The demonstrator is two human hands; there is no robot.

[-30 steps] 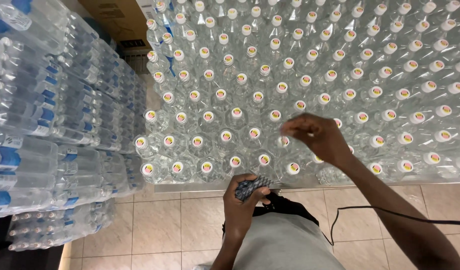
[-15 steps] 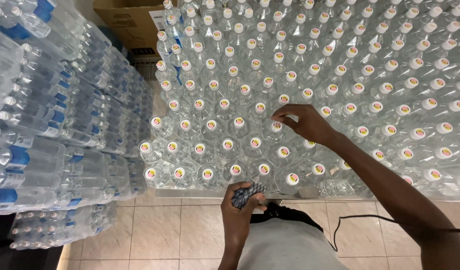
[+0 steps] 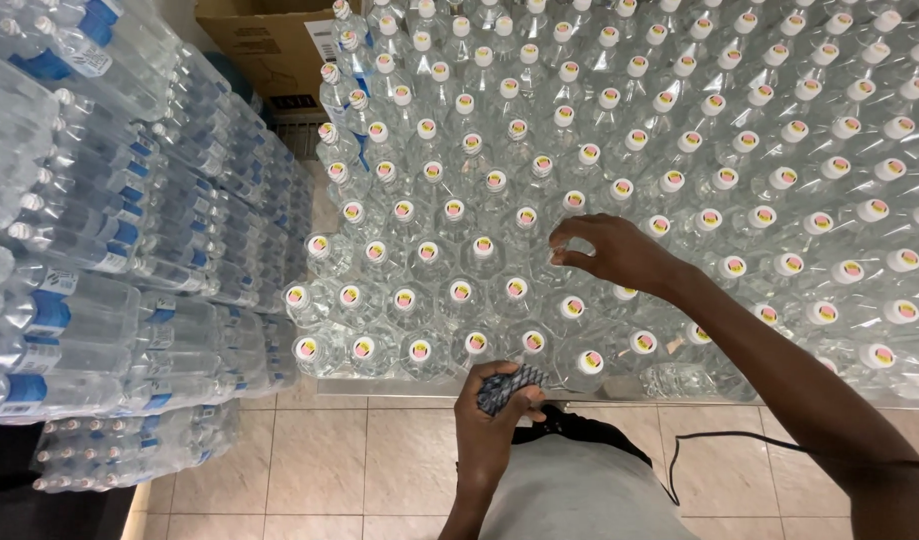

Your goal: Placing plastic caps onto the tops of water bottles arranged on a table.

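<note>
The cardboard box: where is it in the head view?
The cardboard box sits at the top edge, left of centre, between the stacked bottle packs and the field of upright capped bottles.

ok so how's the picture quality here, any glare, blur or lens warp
Head view: even, bright light, sharp across the upright bottles; small glints on the clear plastic, no washout; wide-lens bending fans the bottle rows outward and curves the stacked packs at left; right hand and left hand show no motion blur.
</note>
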